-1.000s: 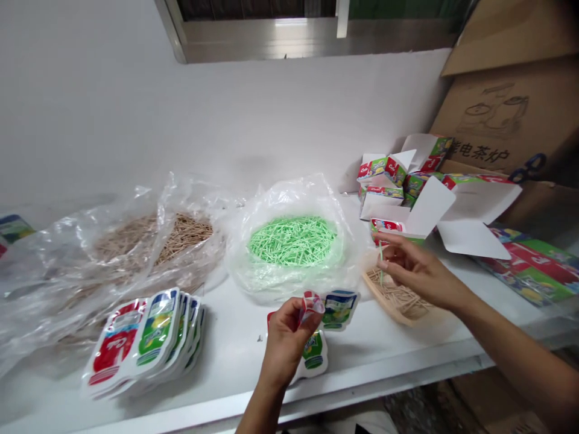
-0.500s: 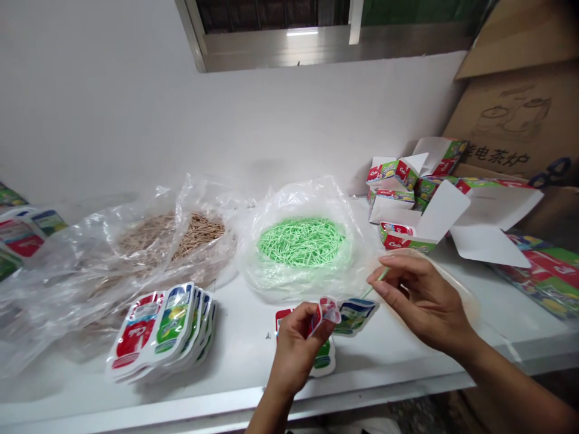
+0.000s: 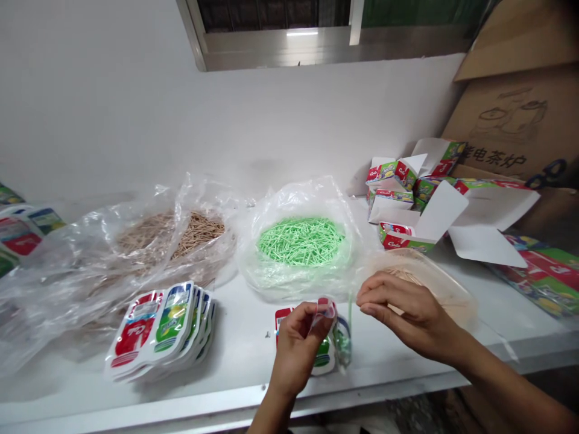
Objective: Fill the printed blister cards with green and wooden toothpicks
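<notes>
My left hand (image 3: pixel 301 340) pinches a folded drink-print packet (image 3: pixel 325 307) by its red half. The packet's green half (image 3: pixel 342 343) hangs down to the right, blurred. Upright at that edge is a thin green stick (image 3: pixel 350 304), just left of my right hand's fingertips. My right hand (image 3: pixel 402 307) has its fingers drawn together; whether anything is between them is hidden. Below my left hand lies another red and green packet (image 3: pixel 283 314), partly covered. Farther left is a stack of such packets (image 3: pixel 149 331).
Behind my hands, an open plastic bag (image 3: pixel 307 280) holds many green sticks (image 3: pixel 301 241). Brown sticks (image 3: pixel 199 234) lie in clear plastic at left. A translucent tub (image 3: pixel 461 295) sits behind my right hand. Printed cartons (image 3: pixel 393 172) and a large cardboard box (image 3: pixel 506 126) stand at right.
The packet's green half has swung from pointing right to hanging down. My right hand has shifted slightly, and the green stick it held tilted now stands upright beside its fingertips.
</notes>
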A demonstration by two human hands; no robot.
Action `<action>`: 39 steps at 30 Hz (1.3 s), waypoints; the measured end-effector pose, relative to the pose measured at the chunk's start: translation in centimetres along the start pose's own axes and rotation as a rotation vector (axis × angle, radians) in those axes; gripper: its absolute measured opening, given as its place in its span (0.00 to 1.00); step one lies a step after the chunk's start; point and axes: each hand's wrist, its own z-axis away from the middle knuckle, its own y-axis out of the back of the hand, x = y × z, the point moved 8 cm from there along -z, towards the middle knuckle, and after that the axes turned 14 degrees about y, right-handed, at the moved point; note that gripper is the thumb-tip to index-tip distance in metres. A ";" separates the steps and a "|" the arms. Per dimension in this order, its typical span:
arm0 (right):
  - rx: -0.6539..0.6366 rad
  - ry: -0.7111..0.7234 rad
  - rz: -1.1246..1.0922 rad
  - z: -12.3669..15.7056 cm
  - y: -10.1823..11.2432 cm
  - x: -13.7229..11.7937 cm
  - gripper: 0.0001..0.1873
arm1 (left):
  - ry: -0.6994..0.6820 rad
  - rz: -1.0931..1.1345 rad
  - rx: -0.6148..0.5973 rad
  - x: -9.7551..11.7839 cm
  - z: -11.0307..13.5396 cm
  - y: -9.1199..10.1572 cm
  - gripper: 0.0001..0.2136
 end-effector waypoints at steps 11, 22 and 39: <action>-0.059 -0.386 -0.047 2.0 -1.4 5.8 0.14 | -0.027 0.100 0.101 -1.3 -1.9 1.2 0.13; -0.784 -0.456 0.361 8.3 -11.5 10.5 0.17 | 0.014 0.156 0.210 -2.1 -1.7 3.9 0.12; 0.199 -0.307 0.040 1.1 2.3 1.5 0.05 | -0.197 -0.361 0.259 0.4 1.1 2.8 0.05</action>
